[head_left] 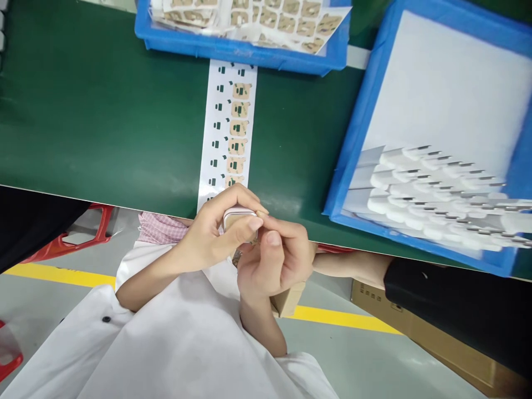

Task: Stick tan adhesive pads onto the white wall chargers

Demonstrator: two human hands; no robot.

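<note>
My left hand (205,235) is closed around a small white rounded casing (240,211) at the table's front edge. A tan face shows inside the casing's pale rim, partly hidden by my thumb. My right hand (276,260) is closed with fingers bent, its index fingertip at the casing's right side. Whatever may lie between its thumb and fingers is hidden. Just beyond my hands, a white backing strip (206,149) lies lengthwise on the green table (103,111). Tan stickers (238,128) line its right side; small cut-outs line its left.
At the back, a blue tray (241,54) holds sheets of tan stickers (286,23). To the right, another blue tray (353,124) contains rows of white parts with metal strips (432,191). Another person's arm (353,265) reaches in at right. A red stool (102,224) stands below left.
</note>
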